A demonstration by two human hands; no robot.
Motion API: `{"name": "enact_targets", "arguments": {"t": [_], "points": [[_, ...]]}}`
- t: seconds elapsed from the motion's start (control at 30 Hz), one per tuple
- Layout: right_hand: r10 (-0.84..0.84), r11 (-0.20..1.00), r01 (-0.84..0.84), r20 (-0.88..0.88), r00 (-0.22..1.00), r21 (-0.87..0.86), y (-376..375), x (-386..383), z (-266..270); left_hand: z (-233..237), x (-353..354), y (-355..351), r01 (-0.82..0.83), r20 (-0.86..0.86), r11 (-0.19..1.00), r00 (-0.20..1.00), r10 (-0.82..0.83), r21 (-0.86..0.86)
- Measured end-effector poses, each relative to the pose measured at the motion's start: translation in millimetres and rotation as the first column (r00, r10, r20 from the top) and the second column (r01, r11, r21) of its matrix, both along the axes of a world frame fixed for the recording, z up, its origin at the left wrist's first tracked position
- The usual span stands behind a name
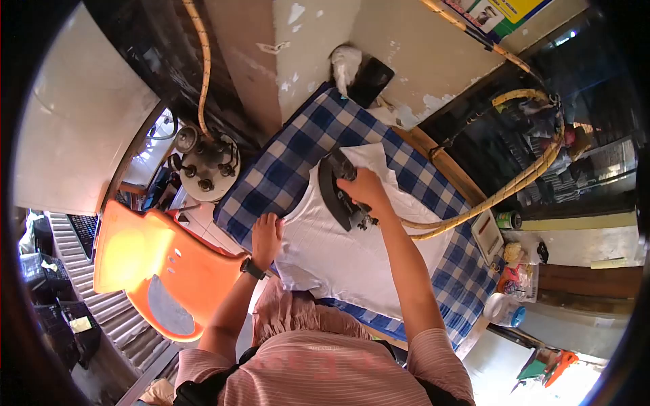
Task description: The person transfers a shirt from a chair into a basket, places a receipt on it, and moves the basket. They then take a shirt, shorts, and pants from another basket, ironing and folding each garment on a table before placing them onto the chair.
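Note:
A white garment (345, 264) lies spread over a blue and white checked cloth (271, 176) on the table. My right hand (365, 188) is wrapped round the handle of a dark iron (336, 189), which rests on the upper left part of the garment. From the iron's rear, yellow hoses (474, 211) run off to the right. At the garment's left edge is my left hand (267, 235), its fingers close together on the fabric; whether they pinch it is too small to tell.
An orange chair (169, 254) stands left of the table, below a round metal boiler (210, 169) with knobs. At the table's right edge are a white tray (486, 235) and a clear jar (501, 309). A dark object (371, 81) stands at the far corner.

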State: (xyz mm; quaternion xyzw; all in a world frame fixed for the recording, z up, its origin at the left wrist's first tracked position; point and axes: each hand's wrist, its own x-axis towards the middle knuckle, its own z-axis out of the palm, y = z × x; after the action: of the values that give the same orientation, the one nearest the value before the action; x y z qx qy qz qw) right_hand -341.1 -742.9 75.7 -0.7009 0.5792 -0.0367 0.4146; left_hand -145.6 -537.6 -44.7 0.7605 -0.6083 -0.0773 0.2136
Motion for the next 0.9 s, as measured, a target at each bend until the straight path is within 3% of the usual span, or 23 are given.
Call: {"name": "enact_targets", "arguments": {"t": [0.03, 0.07, 0.1, 0.17, 0.2, 0.23, 0.3, 0.37, 0.4, 0.43, 0.5, 0.53, 0.57, 0.63, 0.7, 0.73, 0.77, 0.83, 0.9], "points": [[0.032, 0.998, -0.03, -0.034, 0.999, 0.062, 14, 0, 2, -8, 4, 1, -0.049, -0.17, 0.998, 0.984, 0.041, -0.043], [0.092, 0.996, -0.093, -0.081, 0.992, -0.008, 34, -3, -11, -9, 5, 1, -0.104, -0.338, 0.991, 0.938, 0.071, -0.08], [0.109, 0.971, -0.085, -0.1, 0.989, 0.222, 57, 0, 13, -5, 7, 2, -0.106, -0.345, 0.99, 0.936, 0.07, -0.088], [0.193, 0.963, -0.215, -0.146, 0.97, -0.16, 120, -10, -4, 8, 9, -3, -0.164, -0.487, 0.977, 0.87, 0.078, -0.135], [0.269, 0.952, -0.287, -0.154, 0.951, -0.108, 140, -13, -4, 10, 8, -4, -0.175, -0.497, 0.975, 0.864, 0.085, -0.137], [0.298, 0.952, -0.304, -0.136, 0.945, -0.031, 154, -18, -2, 2, 11, -3, -0.126, -0.382, 0.982, 0.922, 0.064, -0.14], [0.205, 0.975, -0.215, -0.131, 0.97, -0.063, 169, -30, 5, -2, 8, -4, -0.066, -0.163, 0.972, 0.986, 0.029, -0.226], [0.046, 0.987, -0.069, -0.153, 0.987, -0.147, 169, -50, 16, -3, 3, -5, -0.061, -0.119, 0.98, 0.992, 0.039, -0.19], [-0.035, 0.993, -0.002, -0.305, 0.952, -0.122, 164, -63, 11, -3, -1, -1, -0.08, -0.07, 0.987, 0.995, 0.071, -0.139], [-0.12, 0.987, 0.082, -0.299, 0.947, -0.136, 156, -87, 5, -2, -5, 3, -0.067, -0.066, 0.988, 0.996, 0.058, -0.14], [-0.261, 0.949, 0.187, -0.297, 0.919, -0.255, 149, -140, -2, 0, -8, 9, -0.196, -0.194, 0.959, 0.968, 0.157, -0.203], [-0.35, 0.914, 0.263, -0.273, 0.896, -0.31, 151, -167, 2, -12, -5, 14, -0.178, -0.17, 0.952, 0.976, 0.138, -0.249], [-0.403, 0.902, 0.301, -0.355, 0.844, -0.308, 149, -199, -2, -13, -7, 25, -0.174, -0.168, 0.952, 0.977, 0.134, -0.252], [-0.477, 0.851, 0.326, -0.343, 0.809, -0.413, 154, -272, -27, -16, -16, 52, -0.237, -0.176, 0.964, 0.961, 0.215, -0.118], [-0.616, 0.776, 0.537, -0.214, 0.758, -0.33, 168, -319, -7, -24, -28, 77, -0.246, -0.223, 0.966, 0.949, 0.223, -0.081], [-0.684, 0.726, 0.622, -0.218, 0.696, -0.294, 170, -348, -13, -28, -36, 90, -0.288, -0.348, 0.954, 0.905, 0.245, -0.078], [-0.746, 0.663, 0.721, -0.093, 0.659, -0.203, 175, -367, -7, -32, -42, 102, -0.329, -0.466, 0.942, 0.846, 0.261, -0.07], [-0.773, 0.622, 0.75, -0.026, 0.634, -0.226, 174, -431, -44, -38, -57, 118, -0.362, -0.547, 0.931, 0.79, 0.276, -0.054], [-0.806, 0.591, 0.78, -0.128, 0.577, -0.203, 175, -442, -28, -54, -65, 133, -0.405, -0.735, 0.914, 0.623, 0.267, -0.011]]}}
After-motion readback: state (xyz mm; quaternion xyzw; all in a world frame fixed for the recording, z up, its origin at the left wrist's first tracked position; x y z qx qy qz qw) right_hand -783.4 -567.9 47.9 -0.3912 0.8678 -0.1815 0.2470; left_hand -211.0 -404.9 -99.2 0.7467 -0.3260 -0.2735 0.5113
